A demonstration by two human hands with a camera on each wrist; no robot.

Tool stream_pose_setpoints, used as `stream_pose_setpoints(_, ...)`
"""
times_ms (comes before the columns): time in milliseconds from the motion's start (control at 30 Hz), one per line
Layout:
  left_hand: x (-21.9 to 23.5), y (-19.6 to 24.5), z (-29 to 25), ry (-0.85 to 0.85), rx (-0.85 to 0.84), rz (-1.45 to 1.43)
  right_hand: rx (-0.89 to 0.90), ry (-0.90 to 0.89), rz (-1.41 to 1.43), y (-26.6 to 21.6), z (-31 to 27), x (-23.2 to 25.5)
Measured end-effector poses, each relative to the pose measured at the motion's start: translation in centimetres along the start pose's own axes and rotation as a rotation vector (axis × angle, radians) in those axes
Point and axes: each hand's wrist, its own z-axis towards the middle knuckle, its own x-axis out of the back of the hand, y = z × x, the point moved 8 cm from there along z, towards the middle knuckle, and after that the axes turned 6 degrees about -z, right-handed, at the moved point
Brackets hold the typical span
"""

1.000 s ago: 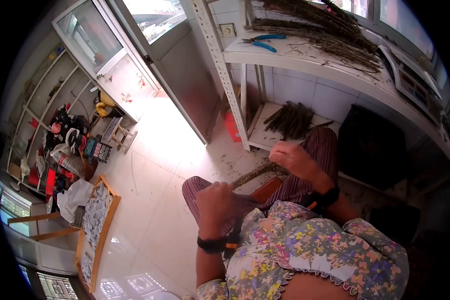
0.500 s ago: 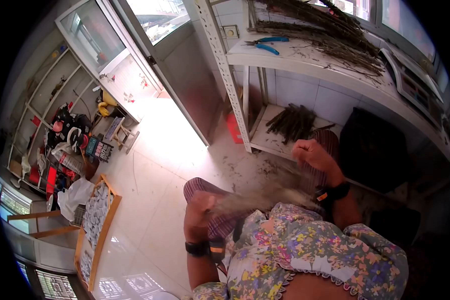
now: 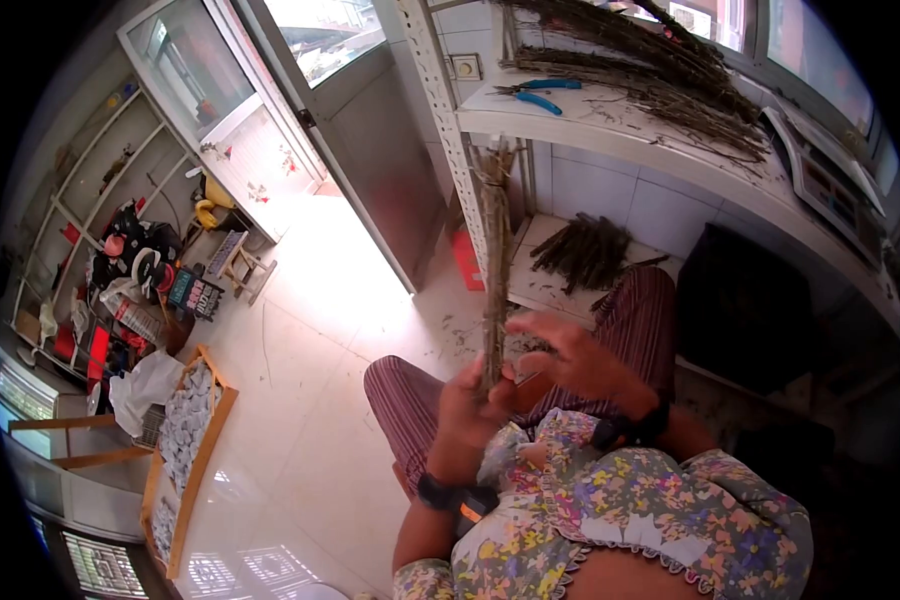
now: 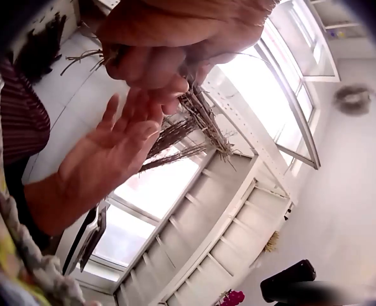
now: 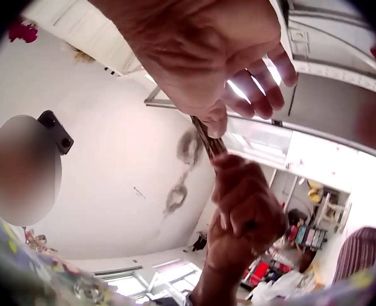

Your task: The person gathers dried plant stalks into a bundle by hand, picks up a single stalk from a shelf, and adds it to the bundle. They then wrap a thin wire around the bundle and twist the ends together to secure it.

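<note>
A thin bundle of dry brown sticks (image 3: 497,240) stands nearly upright in front of the person in the head view. The left hand (image 3: 473,405) grips its lower end, fingers curled round it. Just right of the bundle is the right hand (image 3: 580,365), fingers spread and slightly bent, somewhat blurred. In the left wrist view the left hand (image 4: 169,44) holds the sticks (image 4: 204,121), and the right hand (image 4: 105,162) is beside it with straight fingers. The right wrist view has the right hand (image 5: 207,64) by the sticks (image 5: 208,139), above the gripping left hand (image 5: 245,207).
Long twigs (image 3: 630,75) and blue-handled pliers (image 3: 540,92) lie on the white shelf (image 3: 570,125). Below is a pile of short sticks (image 3: 585,252), beside a black bag (image 3: 745,305). Debris dots the floor (image 3: 300,400); a wood-framed tray (image 3: 220,430) stands at left.
The bundle, earlier low and roughly level over the lap, now stands upright. The left hand moved right with it, and the right hand came down and left, its fingers opening.
</note>
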Motion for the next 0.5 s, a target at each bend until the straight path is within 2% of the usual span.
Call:
stream_pose_setpoints(33,0.2,-0.6,0.0,0.06,0.015,-0.095,-0.098,-0.087,0.184,0.4,-0.1,-1.5)
stream_pose_setpoints(67,0.2,-0.6,0.0,-0.001,0.017,-0.08,-0.198,-0.176,0.37,0.9,-0.5,-3.0)
stream_pose_setpoints(133,0.5,-0.7,-0.1,-0.127,0.027,-0.045,-0.272,-0.241,0.469,2.2,-1.3,-4.8)
stream_pose_setpoints(167,1.4,-0.5,0.0,-0.058,-0.037,0.011,-0.316,-0.257,0.508,3.1,-1.7,-5.0)
stream_pose_setpoints(233,2.9,-0.6,-0.2,0.07,-0.136,0.13,-0.3,-0.225,0.31,3.8,-2.2,-4.2)
stream_pose_setpoints(267,2.0,-1.5,-0.2,-0.114,0.015,-0.149,-0.297,-0.205,0.211,4.1,-2.3,-3.9)
stream_pose_setpoints(300,2.2,-1.6,-0.1,-0.121,0.028,-0.194,-0.297,-0.18,0.262,4.3,-2.5,-3.7)
stream_pose_setpoints(400,2.5,-1.7,0.4,-0.085,-0.001,-0.204,-0.052,-0.039,0.15,2.0,-2.0,-2.2)
stream_pose_setpoints(433,2.7,-1.7,0.7,-0.093,-0.005,-0.182,0.044,0.089,0.168,0.8,-1.8,-1.4)
stream_pose_setpoints(500,3.0,-2.1,1.2,-0.087,0.016,-0.166,0.127,0.134,0.21,0.1,-1.5,-1.2)
